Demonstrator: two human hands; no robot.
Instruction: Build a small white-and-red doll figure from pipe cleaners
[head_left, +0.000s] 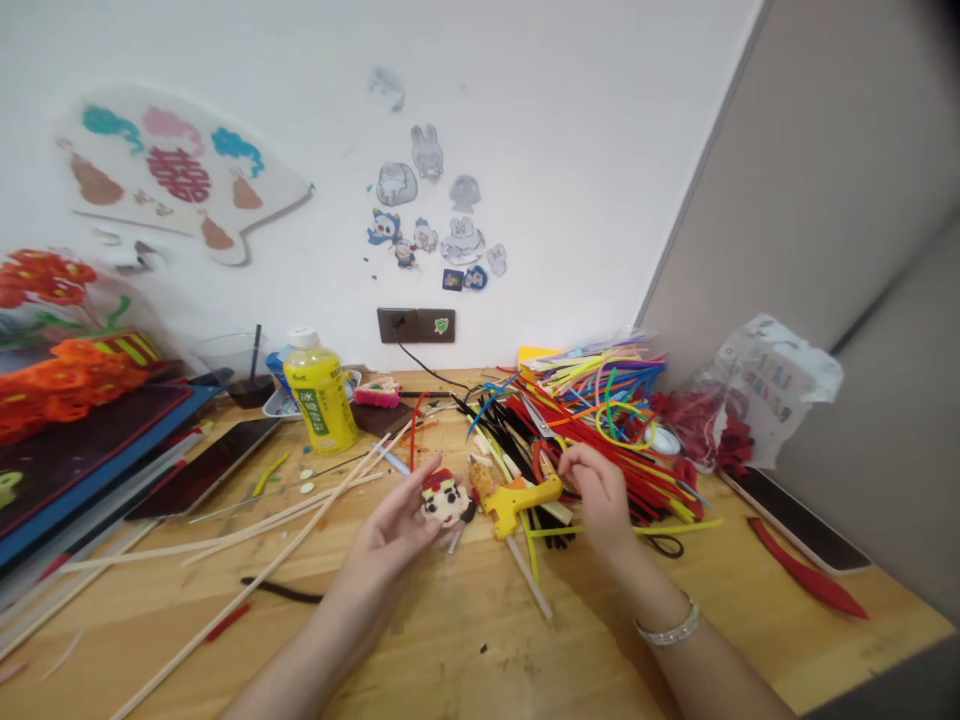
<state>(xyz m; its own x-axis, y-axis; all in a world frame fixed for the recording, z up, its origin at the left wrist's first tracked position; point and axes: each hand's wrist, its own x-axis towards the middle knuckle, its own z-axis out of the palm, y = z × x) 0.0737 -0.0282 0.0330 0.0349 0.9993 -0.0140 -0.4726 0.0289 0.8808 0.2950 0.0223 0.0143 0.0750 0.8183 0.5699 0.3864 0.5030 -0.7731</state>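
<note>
My left hand [382,525] is closed around the edge of a small doll-like face [446,500], pale with black eyes and a red and yellow top, between thumb and fingers. Just right of it a yellow glue gun [517,500] lies on the table, a translucent glue stick [529,580] sticking out of it. Over the glue gun's right end, my right hand [600,490] has its fingers curled together; what they pinch, if anything, is too small to tell. Close to those fingertips are scissors [538,418] with reddish handles, lying on the pipe cleaners.
Many coloured pipe cleaners [600,410] are heaped at the back right. Pale wooden sticks [300,530] cross the left side. A yellow drink bottle [322,400] stands behind them, near a tablet [206,470]. At right are a phone [799,520] and a plastic bag [772,390].
</note>
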